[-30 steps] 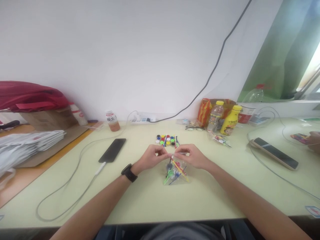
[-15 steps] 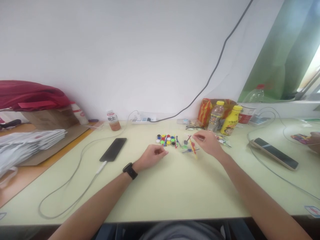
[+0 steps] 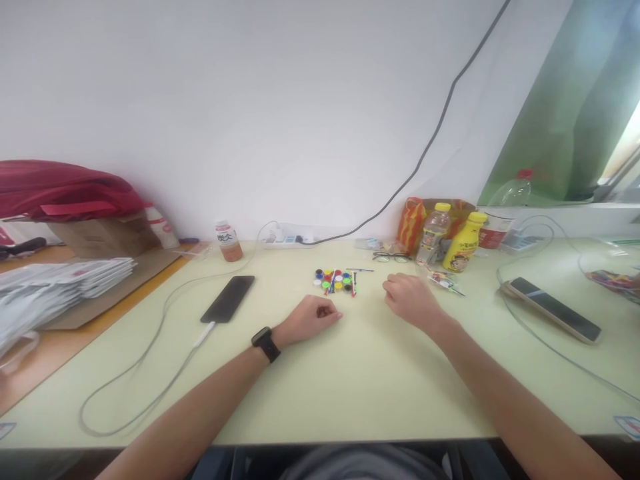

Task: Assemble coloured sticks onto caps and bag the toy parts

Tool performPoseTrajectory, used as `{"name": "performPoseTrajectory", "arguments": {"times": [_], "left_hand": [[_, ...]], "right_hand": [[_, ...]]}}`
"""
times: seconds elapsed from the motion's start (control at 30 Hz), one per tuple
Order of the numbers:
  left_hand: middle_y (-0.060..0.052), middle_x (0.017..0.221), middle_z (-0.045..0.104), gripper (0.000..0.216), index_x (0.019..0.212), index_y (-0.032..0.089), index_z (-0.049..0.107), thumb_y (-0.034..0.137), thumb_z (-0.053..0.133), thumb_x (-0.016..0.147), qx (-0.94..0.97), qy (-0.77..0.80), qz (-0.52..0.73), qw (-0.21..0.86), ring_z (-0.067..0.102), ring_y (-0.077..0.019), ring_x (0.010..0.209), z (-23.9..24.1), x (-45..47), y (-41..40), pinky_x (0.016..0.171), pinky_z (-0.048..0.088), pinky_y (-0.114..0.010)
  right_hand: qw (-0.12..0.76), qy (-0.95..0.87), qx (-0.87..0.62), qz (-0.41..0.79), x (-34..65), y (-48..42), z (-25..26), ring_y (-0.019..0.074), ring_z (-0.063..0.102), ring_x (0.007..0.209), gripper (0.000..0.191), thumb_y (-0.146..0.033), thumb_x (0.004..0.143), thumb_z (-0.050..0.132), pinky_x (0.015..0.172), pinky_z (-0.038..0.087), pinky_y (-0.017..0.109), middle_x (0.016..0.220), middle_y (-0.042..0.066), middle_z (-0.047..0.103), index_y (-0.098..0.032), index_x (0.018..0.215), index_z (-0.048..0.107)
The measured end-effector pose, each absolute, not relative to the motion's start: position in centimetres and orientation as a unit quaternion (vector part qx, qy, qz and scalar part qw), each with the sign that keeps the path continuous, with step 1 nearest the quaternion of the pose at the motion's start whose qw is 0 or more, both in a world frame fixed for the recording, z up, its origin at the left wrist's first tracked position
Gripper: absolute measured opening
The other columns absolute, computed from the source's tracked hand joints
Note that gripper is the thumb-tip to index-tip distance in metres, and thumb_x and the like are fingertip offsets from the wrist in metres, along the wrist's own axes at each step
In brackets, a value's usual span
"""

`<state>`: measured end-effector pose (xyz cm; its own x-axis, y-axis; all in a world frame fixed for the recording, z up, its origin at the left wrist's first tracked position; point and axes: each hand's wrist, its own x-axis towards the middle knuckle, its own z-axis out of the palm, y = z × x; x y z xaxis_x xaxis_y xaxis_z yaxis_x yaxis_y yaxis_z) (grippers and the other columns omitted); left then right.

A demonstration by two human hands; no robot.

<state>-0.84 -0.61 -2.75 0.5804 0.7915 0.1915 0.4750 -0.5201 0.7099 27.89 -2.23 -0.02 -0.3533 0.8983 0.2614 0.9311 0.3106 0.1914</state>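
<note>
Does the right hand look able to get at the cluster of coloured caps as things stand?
Probably yes. The right hand rests on the table just right of the coloured caps, with only bare tabletop between them.

the left hand is resting mid-table in a loose fist, a black watch sitting on its wrist; whether it is gripping anything is not showing. the right hand is lying palm down just beside it, fingers loosely bent and holding nothing. a cluster of coloured caps is sitting just beyond both hands, toward the far edge. a small clear bag is lying near the right hand, before the bottles at the far edge. a black phone is lying to the left.
</note>
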Motion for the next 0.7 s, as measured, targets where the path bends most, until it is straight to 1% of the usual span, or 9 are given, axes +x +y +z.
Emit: {"name": "performPoseTrajectory", "arguments": {"times": [0.13, 0.23, 0.43, 0.6, 0.7], "left_hand": [[-0.002, 0.069, 0.066, 0.037, 0.079, 0.016, 0.074, 0.049, 0.063, 0.092, 0.834, 0.381, 0.254, 0.307, 0.052, -0.0137, 0.063, -2.8, -0.9, -0.6, 0.058, 0.039, -0.025], [-0.002, 0.069, 0.066, 0.037, 0.079, 0.016, 0.075, 0.05, 0.063, 0.092, 0.834, 0.378, 0.26, 0.306, 0.052, -0.014, 0.063, -2.8, -0.9, -0.6, 0.057, 0.039, -0.026], [-0.002, 0.069, 0.065, 0.036, 0.079, 0.016, 0.075, 0.048, 0.064, 0.091, 0.833, 0.38, 0.254, 0.312, 0.053, -0.014, 0.064, -2.7, -0.9, -0.6, 0.058, 0.04, -0.025], [-0.001, 0.07, 0.065, 0.035, 0.079, 0.017, 0.074, 0.047, 0.064, 0.091, 0.835, 0.383, 0.248, 0.309, 0.053, -0.0137, 0.064, -2.6, -0.9, -0.7, 0.058, 0.039, -0.025], [-0.001, 0.069, 0.065, 0.036, 0.077, 0.016, 0.073, 0.048, 0.064, 0.091, 0.835, 0.38, 0.253, 0.309, 0.051, -0.0136, 0.063, -2.5, -0.8, -0.8, 0.057, 0.038, -0.025]], "right_hand": [[-0.025, -0.799, -0.592, -0.103, 27.2, -2.4, -0.5, 0.0221, 0.065, 0.09, 0.024, -0.007, 0.089, 0.048, 0.068, 0.035, 0.032, 0.101, 0.011, 0.069, -0.017, 0.097, 0.068], [-0.054, -0.776, -0.624, -0.075, 27.7, -2.3, -1.0, 0.0239, 0.067, 0.096, 0.026, -0.004, 0.087, 0.051, 0.073, 0.041, 0.031, 0.108, 0.014, 0.07, -0.016, 0.102, 0.068], [-0.062, -0.726, -0.683, -0.055, 30.1, -2.0, -1.7, 0.0261, 0.071, 0.097, 0.022, -0.008, 0.086, 0.06, 0.078, 0.048, 0.031, 0.104, 0.018, 0.071, -0.014, 0.104, 0.071], [-0.05, -0.691, -0.719, -0.052, 31.1, -1.8, -2.1, 0.0291, 0.072, 0.098, 0.02, -0.014, 0.086, 0.065, 0.078, 0.05, 0.033, 0.103, 0.021, 0.071, -0.013, 0.104, 0.072], [-0.04, -0.673, -0.737, -0.059, 31.7, -1.4, -2.1, 0.031, 0.071, 0.1, 0.021, -0.016, 0.087, 0.063, 0.08, 0.05, 0.035, 0.104, 0.023, 0.071, -0.012, 0.105, 0.072]]}}
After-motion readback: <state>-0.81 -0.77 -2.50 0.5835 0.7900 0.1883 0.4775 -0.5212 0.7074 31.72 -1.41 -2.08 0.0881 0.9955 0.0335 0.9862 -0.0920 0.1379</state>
